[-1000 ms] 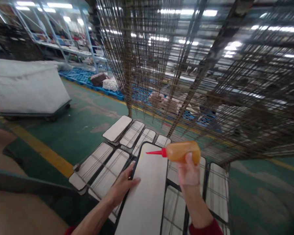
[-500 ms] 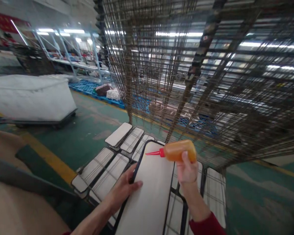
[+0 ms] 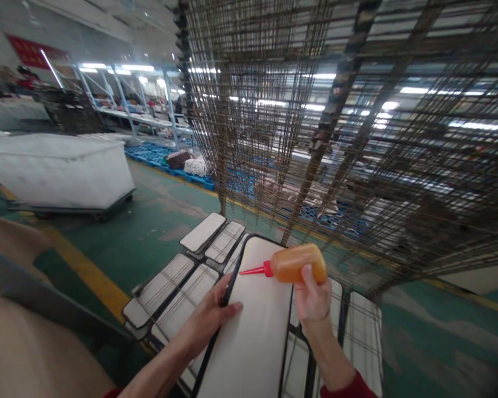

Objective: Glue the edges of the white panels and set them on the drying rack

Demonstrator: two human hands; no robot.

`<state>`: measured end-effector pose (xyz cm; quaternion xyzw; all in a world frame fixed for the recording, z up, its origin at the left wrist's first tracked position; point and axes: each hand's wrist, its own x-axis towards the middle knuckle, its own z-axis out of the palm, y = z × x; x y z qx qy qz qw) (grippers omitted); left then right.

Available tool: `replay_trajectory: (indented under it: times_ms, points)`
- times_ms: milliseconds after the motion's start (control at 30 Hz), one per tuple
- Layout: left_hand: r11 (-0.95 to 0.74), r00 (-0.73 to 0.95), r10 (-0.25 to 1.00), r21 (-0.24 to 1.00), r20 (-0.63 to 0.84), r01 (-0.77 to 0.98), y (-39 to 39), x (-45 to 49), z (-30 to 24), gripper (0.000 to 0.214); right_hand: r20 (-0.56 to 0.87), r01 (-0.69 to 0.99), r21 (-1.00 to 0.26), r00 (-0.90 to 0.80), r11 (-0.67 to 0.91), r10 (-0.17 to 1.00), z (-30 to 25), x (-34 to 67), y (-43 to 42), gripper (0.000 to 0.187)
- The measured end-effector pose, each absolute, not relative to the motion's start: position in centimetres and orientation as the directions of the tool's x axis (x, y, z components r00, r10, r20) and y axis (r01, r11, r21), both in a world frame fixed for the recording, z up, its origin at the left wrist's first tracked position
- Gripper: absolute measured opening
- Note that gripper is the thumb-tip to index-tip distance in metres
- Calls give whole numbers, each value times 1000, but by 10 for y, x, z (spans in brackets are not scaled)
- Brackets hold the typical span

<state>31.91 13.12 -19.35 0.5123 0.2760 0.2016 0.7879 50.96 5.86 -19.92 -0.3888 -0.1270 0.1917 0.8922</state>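
Note:
My left hand [image 3: 211, 316] grips the left black edge of a long white panel [image 3: 253, 331], thumb lying on its face. The panel reaches forward over a wire shelf [image 3: 344, 315] that carries several similar white panels [image 3: 203, 231]. My right hand [image 3: 312, 298] is closed round an orange squeeze bottle [image 3: 295, 264] lying sideways, its red nozzle [image 3: 252, 271] pointing left just above the panel's far half. Both forearms come in from the bottom edge, with dark red sleeves.
A tall rack of stacked wire shelves [image 3: 323, 121] rises right in front. A white cart [image 3: 58, 171] stands at the left on the green floor with a yellow line [image 3: 87, 271]. Blue pallets [image 3: 157, 155] and shelving lie behind. A beige surface [image 3: 29, 342] fills the lower left.
The view has tipped upward and the panel has slid forward over the shelf. The bottle has dropped lower, closer to the panel's face. Both hands keep their hold.

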Motion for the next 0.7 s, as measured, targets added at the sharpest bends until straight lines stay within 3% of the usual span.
replay_trajectory:
  times_ms: [233, 367, 467, 567, 700]
  points:
    - [452, 736, 633, 886, -240, -100, 137, 320, -194, 73, 55, -296, -760, 858, 579, 511, -206, 486, 53, 47]
    - [475, 672, 676, 876, -301, -86, 152, 321, -215, 74, 71, -263, -748, 882, 610, 467, -199, 485, 46, 36]
    - [465, 590, 707, 885, -389, 27, 167, 323, -252, 64, 67, -225, -731, 916, 645, 396, -192, 494, 39, 32]
    - [433, 442, 746, 867, -498, 246, 181, 330, -302, 47, -52, -299, -706, 926, 642, 374, -197, 504, 34, 32]
    - [405, 294, 793, 822, -533, 399, 194, 344, -375, 33, -239, -422, -687, 900, 591, 365, -224, 515, 30, 30]
